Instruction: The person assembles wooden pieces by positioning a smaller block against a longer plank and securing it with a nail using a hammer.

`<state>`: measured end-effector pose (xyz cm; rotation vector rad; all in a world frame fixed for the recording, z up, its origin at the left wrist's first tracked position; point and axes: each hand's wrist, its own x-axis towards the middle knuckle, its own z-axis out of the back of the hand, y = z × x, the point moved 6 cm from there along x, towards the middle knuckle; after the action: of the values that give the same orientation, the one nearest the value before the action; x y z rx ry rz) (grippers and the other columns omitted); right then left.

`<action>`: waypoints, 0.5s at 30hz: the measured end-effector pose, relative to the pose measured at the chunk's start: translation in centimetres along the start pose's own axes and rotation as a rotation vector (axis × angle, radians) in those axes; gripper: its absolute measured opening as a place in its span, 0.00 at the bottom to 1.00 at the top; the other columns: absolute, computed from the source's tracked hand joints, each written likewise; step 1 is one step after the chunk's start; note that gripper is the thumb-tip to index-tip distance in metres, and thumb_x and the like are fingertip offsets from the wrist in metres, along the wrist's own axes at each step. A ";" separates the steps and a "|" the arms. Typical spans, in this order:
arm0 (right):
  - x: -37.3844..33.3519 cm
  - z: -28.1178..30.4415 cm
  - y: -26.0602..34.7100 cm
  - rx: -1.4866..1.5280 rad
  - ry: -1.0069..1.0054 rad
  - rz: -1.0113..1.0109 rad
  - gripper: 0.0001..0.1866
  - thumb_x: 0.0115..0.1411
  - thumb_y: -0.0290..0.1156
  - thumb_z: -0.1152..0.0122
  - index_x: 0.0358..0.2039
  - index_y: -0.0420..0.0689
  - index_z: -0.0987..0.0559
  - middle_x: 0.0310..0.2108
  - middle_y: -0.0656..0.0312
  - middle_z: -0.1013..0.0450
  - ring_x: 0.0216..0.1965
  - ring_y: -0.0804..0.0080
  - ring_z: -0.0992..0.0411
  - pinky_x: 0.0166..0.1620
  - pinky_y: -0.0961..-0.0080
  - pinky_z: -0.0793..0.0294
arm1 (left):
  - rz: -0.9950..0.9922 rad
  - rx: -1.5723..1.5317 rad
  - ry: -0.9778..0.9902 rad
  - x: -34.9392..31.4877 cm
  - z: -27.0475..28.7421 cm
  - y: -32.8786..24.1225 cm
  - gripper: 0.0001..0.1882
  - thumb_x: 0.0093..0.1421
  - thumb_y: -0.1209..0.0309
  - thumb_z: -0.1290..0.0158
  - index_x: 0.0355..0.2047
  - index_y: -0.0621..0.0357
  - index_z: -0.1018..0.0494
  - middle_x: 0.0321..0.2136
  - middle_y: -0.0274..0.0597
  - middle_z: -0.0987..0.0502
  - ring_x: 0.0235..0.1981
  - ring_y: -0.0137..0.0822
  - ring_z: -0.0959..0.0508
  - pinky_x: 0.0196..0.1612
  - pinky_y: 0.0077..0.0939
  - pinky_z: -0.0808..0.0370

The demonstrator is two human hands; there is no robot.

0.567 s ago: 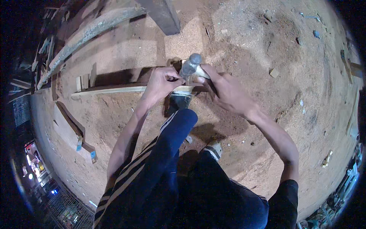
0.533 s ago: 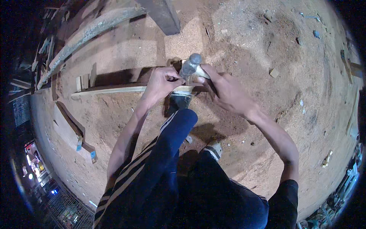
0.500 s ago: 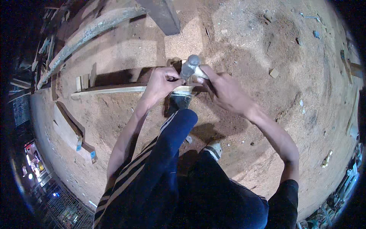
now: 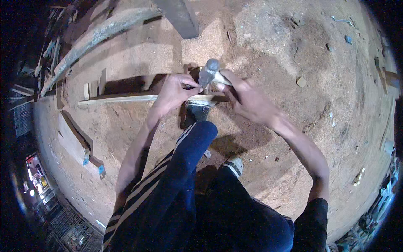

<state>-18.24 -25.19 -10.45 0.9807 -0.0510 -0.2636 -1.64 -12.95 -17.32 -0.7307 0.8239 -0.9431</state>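
Note:
A ball-peen hammer (image 4: 207, 74) with a grey metal head and pale handle is gripped in my right hand (image 4: 252, 103). Its head is beside the fingertips of my left hand (image 4: 171, 93), over the right part of a long pale wooden strip (image 4: 126, 99). Thumb and index finger of the left hand are pinched together; whatever is between them is too small to make out. My dark shoe (image 4: 197, 112) is right below the strip, under my bent knee. Short wooden pieces (image 4: 87, 91) stand up at the strip's left end.
Sawdust-covered ground (image 4: 268, 168) surrounds me. A thick curved pole (image 4: 100, 35) lies at the upper left, near a dark beam (image 4: 180, 19). Flat boards (image 4: 73, 134) lie at left, a small wood block (image 4: 301, 81) at right, and clutter (image 4: 378, 214) at the lower right.
The hammer head has shifted very slightly upward and left. Both hands keep nearly the same place and hold.

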 end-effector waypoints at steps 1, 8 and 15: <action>0.0 0.1 -0.2 -0.008 -0.043 0.031 0.19 0.67 0.28 0.46 0.57 0.40 0.34 0.28 0.36 0.26 0.30 0.38 0.24 0.35 0.47 0.29 | -0.005 -0.049 0.000 0.1 -0.1 0.1 0.09 0.53 0.74 0.32 0.33 0.66 0.16 0.32 0.42 0.17 0.36 0.30 0.18 0.44 0.28 0.19; 0.8 -0.1 0.4 -0.078 0.085 0.057 0.25 0.61 0.24 0.43 0.57 0.37 0.36 0.25 0.37 0.25 0.31 0.35 0.24 0.36 0.44 0.26 | 0.063 0.040 0.023 0.0 0.1 1.0 0.09 0.53 0.74 0.32 0.34 0.63 0.15 0.35 0.40 0.18 0.37 0.33 0.18 0.45 0.29 0.19; 0.8 -0.1 -0.4 -0.121 0.020 0.115 0.22 0.61 0.24 0.42 0.55 0.38 0.34 0.25 0.38 0.26 0.30 0.35 0.24 0.33 0.45 0.28 | 0.045 0.030 0.030 0.1 -0.1 0.2 0.08 0.55 0.74 0.34 0.34 0.63 0.15 0.33 0.41 0.18 0.36 0.32 0.18 0.45 0.28 0.19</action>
<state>-17.51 -25.52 -10.93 0.8572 -0.0720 -0.1497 -1.58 -12.96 -17.56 -0.6716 0.8475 -0.9261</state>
